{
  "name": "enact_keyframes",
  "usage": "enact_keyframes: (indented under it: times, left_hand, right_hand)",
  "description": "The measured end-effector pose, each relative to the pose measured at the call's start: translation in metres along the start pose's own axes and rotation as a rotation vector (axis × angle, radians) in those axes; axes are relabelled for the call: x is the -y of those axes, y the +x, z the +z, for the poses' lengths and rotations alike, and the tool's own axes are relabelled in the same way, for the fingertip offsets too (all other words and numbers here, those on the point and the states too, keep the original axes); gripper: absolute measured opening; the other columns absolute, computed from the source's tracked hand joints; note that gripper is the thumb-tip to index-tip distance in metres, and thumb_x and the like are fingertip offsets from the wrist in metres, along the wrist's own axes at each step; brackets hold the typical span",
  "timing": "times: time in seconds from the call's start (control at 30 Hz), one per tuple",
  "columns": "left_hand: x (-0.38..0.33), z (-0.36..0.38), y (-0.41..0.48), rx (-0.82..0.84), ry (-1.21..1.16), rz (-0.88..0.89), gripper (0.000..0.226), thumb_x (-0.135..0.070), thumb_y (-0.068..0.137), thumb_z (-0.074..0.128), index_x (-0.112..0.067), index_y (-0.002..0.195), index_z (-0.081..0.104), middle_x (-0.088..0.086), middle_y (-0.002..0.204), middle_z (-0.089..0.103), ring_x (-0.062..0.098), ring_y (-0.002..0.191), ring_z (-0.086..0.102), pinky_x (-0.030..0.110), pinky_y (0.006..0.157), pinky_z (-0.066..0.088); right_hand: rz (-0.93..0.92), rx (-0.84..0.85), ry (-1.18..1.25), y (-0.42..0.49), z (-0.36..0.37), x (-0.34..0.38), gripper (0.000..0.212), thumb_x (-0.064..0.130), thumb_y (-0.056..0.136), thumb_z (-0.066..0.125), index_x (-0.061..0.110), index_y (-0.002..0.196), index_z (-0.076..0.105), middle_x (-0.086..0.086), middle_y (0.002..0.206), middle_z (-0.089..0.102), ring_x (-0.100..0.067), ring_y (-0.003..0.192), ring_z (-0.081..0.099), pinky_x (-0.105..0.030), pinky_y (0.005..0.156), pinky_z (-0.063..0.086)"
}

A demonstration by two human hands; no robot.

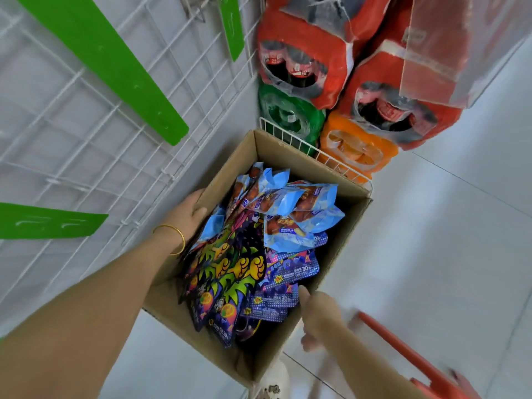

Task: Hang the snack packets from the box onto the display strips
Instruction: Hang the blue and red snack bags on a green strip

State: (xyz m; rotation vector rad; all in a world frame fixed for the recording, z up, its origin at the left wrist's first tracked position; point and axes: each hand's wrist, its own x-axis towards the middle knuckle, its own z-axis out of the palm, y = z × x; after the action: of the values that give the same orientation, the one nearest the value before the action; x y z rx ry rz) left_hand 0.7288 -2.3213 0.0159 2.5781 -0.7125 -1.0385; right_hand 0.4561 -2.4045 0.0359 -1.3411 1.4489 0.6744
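An open cardboard box (pixel 342 223) is held off the floor, full of snack packets. Light blue packets (pixel 290 214) lie at its far end, dark purple ones with yellow and green print (pixel 227 272) fill the middle, and blue-purple ones (pixel 290 272) sit to the right. My left hand (pixel 187 214), with a gold bangle on the wrist, grips the box's left wall, fingers curled over the rim. My right hand (pixel 316 315) grips the right wall near its front corner, thumb inside. Green display strips (pixel 115 67) hang empty on the white wire grid.
The wire grid panel (pixel 86 156) fills the left. Another green strip (pixel 49 220) hangs at lower left and a third (pixel 230 24) at the top. Shrink-wrapped soda packs (pixel 345 67) are stacked on a wire shelf behind the box. An orange frame (pixel 403 349) stands at lower right on the tiled floor.
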Motion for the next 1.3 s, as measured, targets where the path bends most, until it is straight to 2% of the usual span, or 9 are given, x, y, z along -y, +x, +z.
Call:
enact_keyframes:
  times: [0.1, 0.2, 0.37, 0.5, 0.6, 0.67, 0.8, 1.13, 1.3]
  left_hand:
    - [-0.023, -0.011, -0.027, -0.014, -0.055, -0.053, 0.056, -0.022, 0.096, 0.044, -0.018, 0.146, 0.021, 0.006, 0.149, 0.032, 0.026, 0.134, 0.036, 0.037, 0.11, 0.028]
    - [-0.05, -0.019, -0.064, -0.075, -0.159, -0.067, 0.056, -0.023, 0.093, 0.049, -0.017, 0.144, 0.026, 0.008, 0.147, 0.037, 0.025, 0.132, 0.038, 0.036, 0.109, 0.03]
    - [-0.092, -0.017, -0.107, -0.197, -0.296, -0.072, 0.049, -0.018, 0.091, 0.054, -0.017, 0.137, 0.038, -0.006, 0.132, 0.045, 0.014, 0.125, 0.042, 0.022, 0.102, 0.029]
    - [-0.085, 0.005, -0.091, -0.342, -0.24, -0.09, 0.052, -0.018, 0.088, 0.057, -0.022, 0.137, 0.04, -0.004, 0.139, 0.044, 0.01, 0.13, 0.037, 0.026, 0.11, 0.023]
    - [-0.082, 0.028, -0.076, -0.464, -0.187, -0.183, 0.049, -0.017, 0.087, 0.059, -0.018, 0.134, 0.044, 0.003, 0.137, 0.048, 0.021, 0.128, 0.041, 0.027, 0.11, 0.023]
    - [-0.084, 0.042, -0.069, -0.536, -0.135, -0.205, 0.046, -0.027, 0.087, 0.052, -0.013, 0.131, 0.048, 0.007, 0.135, 0.051, 0.026, 0.125, 0.045, 0.029, 0.109, 0.025]
    - [-0.083, 0.063, -0.057, -0.625, -0.039, -0.197, 0.052, -0.04, 0.085, 0.039, -0.015, 0.129, 0.051, 0.006, 0.134, 0.052, 0.025, 0.124, 0.045, 0.03, 0.11, 0.026]
    - [-0.061, 0.102, -0.051, -0.734, 0.146, -0.135, 0.053, -0.048, 0.089, 0.033, -0.021, 0.132, 0.047, 0.003, 0.138, 0.049, 0.026, 0.129, 0.041, 0.048, 0.107, 0.033]
    - [-0.056, 0.098, -0.047, -0.783, 0.166, -0.182, 0.064, -0.056, 0.084, 0.022, -0.023, 0.129, 0.051, 0.003, 0.139, 0.047, 0.026, 0.129, 0.04, 0.044, 0.106, 0.031]
  right_hand:
    - [-0.039, 0.077, 0.004, -0.021, -0.054, 0.048, 0.039, 0.037, 0.097, 0.035, 0.02, 0.062, 0.038, -0.003, 0.065, 0.047, -0.036, 0.099, 0.064, -0.028, 0.057, 0.047]
    - [-0.206, -0.006, -0.164, -0.037, -0.083, 0.097, 0.038, 0.038, 0.096, 0.033, 0.021, 0.063, 0.04, -0.004, 0.069, 0.049, -0.035, 0.094, 0.064, -0.036, 0.074, 0.054]
    - [-0.465, -0.095, -0.43, -0.038, -0.099, 0.145, 0.034, 0.032, 0.099, 0.026, 0.013, 0.077, 0.042, -0.003, 0.071, 0.046, -0.025, 0.069, 0.051, -0.035, 0.056, 0.039]
    - [-0.717, -0.135, -0.561, 0.007, -0.092, 0.166, 0.019, 0.022, 0.099, 0.03, 0.012, 0.091, 0.044, -0.003, 0.075, 0.052, -0.026, 0.069, 0.048, -0.036, 0.058, 0.036]
    - [-0.881, -0.095, -0.647, 0.038, -0.091, 0.172, 0.023, 0.026, 0.098, 0.035, 0.014, 0.11, 0.05, -0.005, 0.102, 0.059, -0.026, 0.097, 0.055, -0.036, 0.072, 0.042]
    - [-0.986, -0.057, -0.713, 0.052, -0.092, 0.171, 0.03, 0.028, 0.097, 0.041, 0.016, 0.123, 0.049, -0.005, 0.121, 0.054, -0.025, 0.116, 0.046, -0.037, 0.09, 0.041]
    - [-1.102, -0.051, -0.792, 0.082, -0.091, 0.17, 0.043, 0.039, 0.093, 0.048, 0.023, 0.133, 0.041, 0.001, 0.135, 0.043, -0.022, 0.127, 0.036, -0.036, 0.106, 0.032]
    - [-1.263, -0.097, -0.926, 0.119, -0.064, 0.155, 0.073, 0.064, 0.083, 0.048, 0.031, 0.143, 0.024, 0.003, 0.156, 0.008, -0.026, 0.14, 0.02, -0.045, 0.108, 0.032]
    - [-1.244, -0.064, -0.939, 0.125, -0.055, 0.162, 0.079, 0.071, 0.078, 0.047, 0.031, 0.143, 0.026, 0.005, 0.153, 0.017, -0.028, 0.137, 0.025, -0.042, 0.107, 0.034]
